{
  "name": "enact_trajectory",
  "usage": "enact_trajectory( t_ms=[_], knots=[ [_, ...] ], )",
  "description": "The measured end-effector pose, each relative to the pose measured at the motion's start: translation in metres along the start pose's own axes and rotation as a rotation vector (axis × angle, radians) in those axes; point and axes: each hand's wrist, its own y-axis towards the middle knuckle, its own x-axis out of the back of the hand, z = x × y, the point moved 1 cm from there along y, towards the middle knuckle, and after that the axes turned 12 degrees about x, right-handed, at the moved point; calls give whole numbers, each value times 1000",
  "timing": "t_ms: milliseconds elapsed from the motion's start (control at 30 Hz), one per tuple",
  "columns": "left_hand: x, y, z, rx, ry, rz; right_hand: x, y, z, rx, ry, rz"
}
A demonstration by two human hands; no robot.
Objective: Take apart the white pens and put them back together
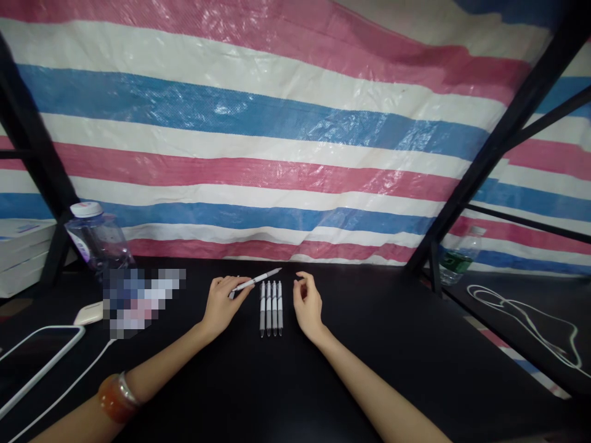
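Note:
A white and grey pen (262, 278) is pinched in my left hand (225, 303), between thumb and fingers. It slants above the table, its grey end up and to the right. Just below it, several similar pens (271, 311) lie side by side in an upright row on the black table. To the right of the row rests my right hand (308, 304), fingers loosely curled with a gap to the thumb. Nothing shows in that hand, and it does not touch the pens.
On the left are a clear bottle (99, 237), a stack of white boxes or books (25, 255), a white-edged tablet (41, 354) and a white cable (76, 378). On the right, beyond a black frame bar (466, 191), stand a small bottle (459, 258) and a coiled cable (521, 314). Striped sheeting (258, 141) hangs behind.

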Motion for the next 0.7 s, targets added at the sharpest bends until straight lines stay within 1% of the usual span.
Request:
enact_trajectory(
  t_ms=[100, 167, 300, 400, 433, 533, 633, 700],
  knots=[
    [2, 0, -3, -19, -9, -35, 1, -1, 5, 150, -34, 61],
    [3, -2, -5, -69, -2, -41, 1, -2, 9, 248, -39, 97],
    [6, -8, -8, -276, 24, -10, 2, -1, 16, 433, -23, 127],
    [9, -15, -10, -425, 31, 24, 2, -2, 20, 537, -44, 149],
    [10, -17, -11, -463, 42, 47, 1, -2, 21, 557, -58, 149],
    [12, -22, -15, -487, 101, 118, 0, -3, 22, 588, -72, 136],
    [11, -25, -22, -554, 125, 217, 0, -4, 21, 592, 16, 143],
    [9, -26, -26, -575, 108, 206, 1, -3, 21, 554, 120, 121]
  ],
)
